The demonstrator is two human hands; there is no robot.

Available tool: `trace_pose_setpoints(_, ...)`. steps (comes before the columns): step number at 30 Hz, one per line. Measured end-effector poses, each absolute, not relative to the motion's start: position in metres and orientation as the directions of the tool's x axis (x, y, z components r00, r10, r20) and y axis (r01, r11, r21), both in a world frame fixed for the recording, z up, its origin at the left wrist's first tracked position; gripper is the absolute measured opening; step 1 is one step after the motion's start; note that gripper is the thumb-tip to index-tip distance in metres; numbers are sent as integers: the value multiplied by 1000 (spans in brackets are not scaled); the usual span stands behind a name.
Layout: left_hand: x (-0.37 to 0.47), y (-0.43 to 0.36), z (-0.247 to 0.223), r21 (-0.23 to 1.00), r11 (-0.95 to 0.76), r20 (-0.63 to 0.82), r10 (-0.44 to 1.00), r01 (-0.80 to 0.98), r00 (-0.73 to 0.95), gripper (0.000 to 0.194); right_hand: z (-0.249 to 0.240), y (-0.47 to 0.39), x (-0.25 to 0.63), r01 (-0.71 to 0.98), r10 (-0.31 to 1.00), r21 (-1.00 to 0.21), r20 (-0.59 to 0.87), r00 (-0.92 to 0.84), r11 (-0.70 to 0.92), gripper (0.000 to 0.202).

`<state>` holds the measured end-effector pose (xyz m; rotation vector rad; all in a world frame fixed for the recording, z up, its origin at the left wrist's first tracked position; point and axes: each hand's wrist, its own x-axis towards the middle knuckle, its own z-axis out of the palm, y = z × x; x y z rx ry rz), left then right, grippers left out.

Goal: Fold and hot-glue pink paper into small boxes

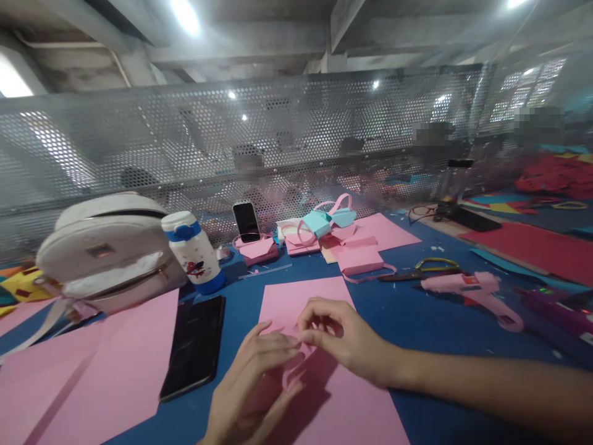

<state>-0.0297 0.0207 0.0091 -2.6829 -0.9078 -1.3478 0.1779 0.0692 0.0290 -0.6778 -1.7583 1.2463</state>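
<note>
My left hand [252,383] curves around a small folded piece of pink paper [293,378], thumb below and fingers above. Against its upper edge, my right hand [345,340] pinches with thumb and forefinger. The fingers hide much of the folded piece, so its full shape cannot be seen. Both hands are over a large pink paper sheet [361,405] on the blue table [440,383]. Beyond them sit small pink paper bags [260,251] with strip handles and a light-blue one [319,224].
At left are a white backpack [111,253], a bottle [197,256], a dark phone [197,346] and pink sheets [120,364]. Right lie scissors [435,267], a pink glue gun [463,283] and a purple one [556,312]. Behind rises a perforated metal screen [194,148].
</note>
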Motion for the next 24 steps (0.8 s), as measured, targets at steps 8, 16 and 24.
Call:
trace_pose_setpoints(8,-26,22,12,204,-838,758,462,506,460,26,28,69,177,-67,819,-962,260,-511,264,14)
trace_pose_setpoints(16,-27,23,13,187,-846,769,442,499,462,25,31,68,176,-85,816,-979,200,-543,183,18)
trace_pose_setpoints(24,-27,23,12,171,-849,787,423,500,450,25,31,69,176,-126,805,-984,177,-566,128,31)
